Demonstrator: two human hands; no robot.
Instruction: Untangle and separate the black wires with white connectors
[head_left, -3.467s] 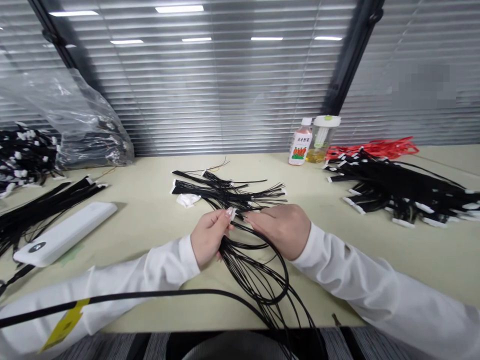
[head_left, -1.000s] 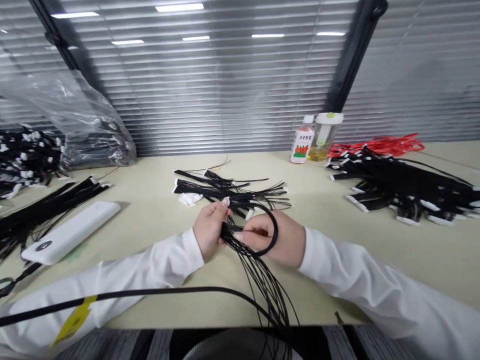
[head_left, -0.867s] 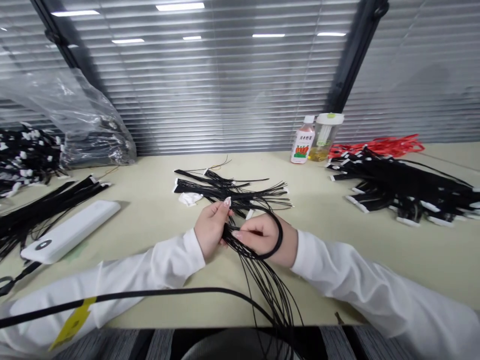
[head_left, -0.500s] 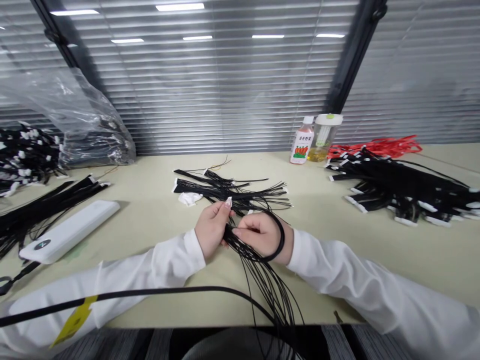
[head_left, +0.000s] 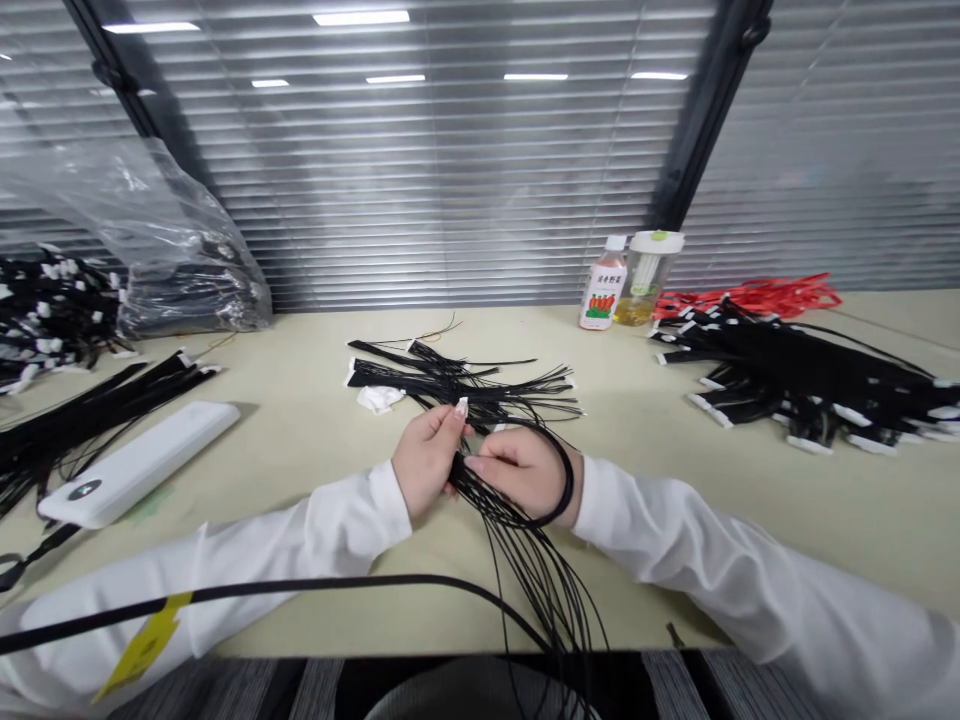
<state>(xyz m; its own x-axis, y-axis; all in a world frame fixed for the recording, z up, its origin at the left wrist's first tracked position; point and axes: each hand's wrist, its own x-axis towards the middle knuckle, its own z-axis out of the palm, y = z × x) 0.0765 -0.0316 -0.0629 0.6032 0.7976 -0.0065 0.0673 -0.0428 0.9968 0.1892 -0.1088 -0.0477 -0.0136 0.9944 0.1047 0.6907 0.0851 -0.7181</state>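
Observation:
Between my hands runs a bundle of thin black wires (head_left: 536,560), its loose ends hanging over the table's front edge. My left hand (head_left: 425,455) is closed on it, with a small white connector (head_left: 462,406) showing at the thumb tip. Thumb and fingers of my right hand (head_left: 525,468) pinch the same wires just to the right. A loop of black wire (head_left: 568,470) curves around the right wrist. Just beyond the hands lies a pile of black wires with white ends (head_left: 450,375), beside a crumpled white scrap (head_left: 380,399).
On the left are a white power bank (head_left: 142,462), black wire bundles (head_left: 105,405) and a clear plastic bag (head_left: 195,260). A drink bottle (head_left: 602,285) and a lidded cup (head_left: 646,285) stand at the back. Black wire bundles (head_left: 795,365) and red strips (head_left: 757,296) lie right. A black cable (head_left: 300,586) crosses in front.
Almost nothing differs. Both hands keep their grip on the wires, and the wire loop at the right wrist has shifted slightly to the right.

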